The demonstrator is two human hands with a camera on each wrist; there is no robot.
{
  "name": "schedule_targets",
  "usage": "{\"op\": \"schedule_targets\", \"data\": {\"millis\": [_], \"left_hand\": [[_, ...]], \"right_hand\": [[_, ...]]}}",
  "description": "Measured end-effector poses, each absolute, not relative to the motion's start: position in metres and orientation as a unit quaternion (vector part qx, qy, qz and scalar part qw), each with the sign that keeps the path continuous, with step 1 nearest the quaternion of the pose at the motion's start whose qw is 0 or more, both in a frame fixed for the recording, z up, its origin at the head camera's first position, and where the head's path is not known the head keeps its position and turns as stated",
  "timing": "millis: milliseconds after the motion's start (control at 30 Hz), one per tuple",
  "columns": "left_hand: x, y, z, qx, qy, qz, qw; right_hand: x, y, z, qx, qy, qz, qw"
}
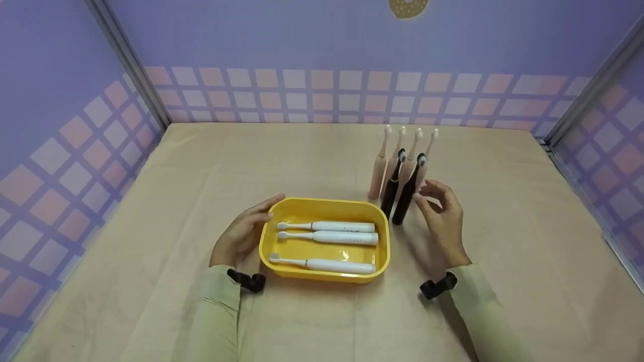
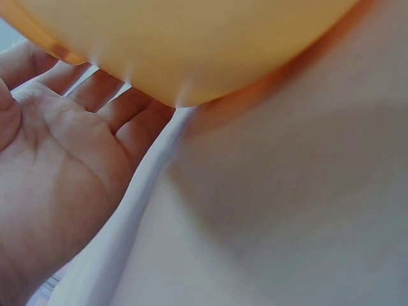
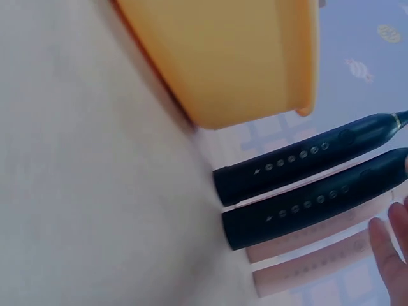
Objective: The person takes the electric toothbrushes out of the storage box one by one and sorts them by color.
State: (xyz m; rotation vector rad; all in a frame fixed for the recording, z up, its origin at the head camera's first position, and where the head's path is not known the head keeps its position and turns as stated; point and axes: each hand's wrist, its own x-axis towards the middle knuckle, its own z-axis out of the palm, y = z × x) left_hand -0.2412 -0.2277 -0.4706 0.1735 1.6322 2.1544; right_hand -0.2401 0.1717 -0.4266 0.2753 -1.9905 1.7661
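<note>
My left hand [image 1: 244, 232] rests against the left end of a yellow plastic box [image 1: 324, 278]. Straight fingers touch its outer wall in the left wrist view. Inside the box lie three white electric toothbrushes [image 1: 347, 238], heads toward the left. Just right of the box, two black electric toothbrushes stand upright. With thumb and fingertips, my right hand [image 1: 445, 223] pinches the right-hand black toothbrush [image 1: 405, 201]; its fingertips are partly cut off in the right wrist view. The other black toothbrush [image 3: 287, 159] stands beside it, near the box wall.
Several pink electric toothbrushes [image 1: 378, 176] stand upright in a row behind the black ones, partly hidden by them. A light cloth covers the table [image 1: 251, 161]. Purple walls with a checked band [image 1: 322, 95] enclose the back and sides.
</note>
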Motion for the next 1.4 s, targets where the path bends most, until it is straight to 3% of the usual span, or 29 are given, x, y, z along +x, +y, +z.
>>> {"op": "schedule_targets", "data": {"millis": [200, 367, 633, 900, 1167, 1400], "left_hand": [[-0.241, -0.229, -0.47, 0.067, 0.588, 0.777, 0.216], [-0.241, -0.229, -0.47, 0.067, 0.59, 0.776, 0.215], [-0.241, -0.229, -0.47, 0.067, 0.588, 0.777, 0.213], [-0.239, -0.229, -0.471, 0.067, 0.584, 0.78, 0.212], [-0.241, -0.229, -0.471, 0.082, 0.596, 0.77, 0.213], [-0.24, -0.228, -0.47, 0.067, 0.596, 0.771, 0.214]], "right_hand": [[-0.243, 0.172, -0.429, 0.123, -0.702, 0.643, 0.279], [-0.241, 0.168, -0.428, 0.173, -0.694, 0.638, 0.283], [-0.23, 0.155, -0.421, 0.243, -0.719, 0.611, 0.223], [-0.227, 0.143, -0.414, 0.303, -0.77, 0.547, 0.127], [-0.228, 0.128, -0.407, 0.376, -0.772, 0.501, 0.108], [-0.235, 0.117, -0.399, 0.39, -0.79, 0.47, 0.046]]}}
